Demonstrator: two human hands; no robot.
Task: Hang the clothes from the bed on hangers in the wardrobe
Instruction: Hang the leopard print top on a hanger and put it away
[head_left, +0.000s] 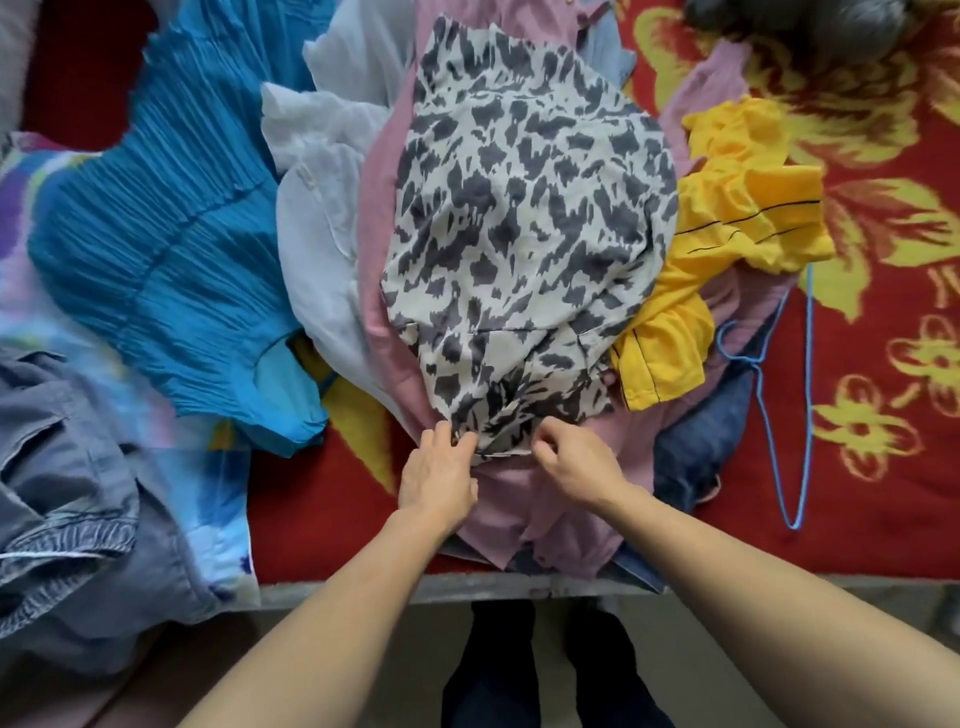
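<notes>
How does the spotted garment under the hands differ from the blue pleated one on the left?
The spotted garment is cream with grey blotches; the blue pleated garment is one colour, finely ribbed. The spotted garment tops the middle pile; the blue pleated garment lies spread to its left. The left hand and right hand pinch the spotted garment's near hem; no hand touches the blue pleated garment. Both lie on the bed.

A white garment with grey blotches lies spread atop the heap, its near hem pinched by the left hand and right hand. A pink garment lies beneath both hands. A blue wire hanger lies flat, right of the right hand.
</notes>
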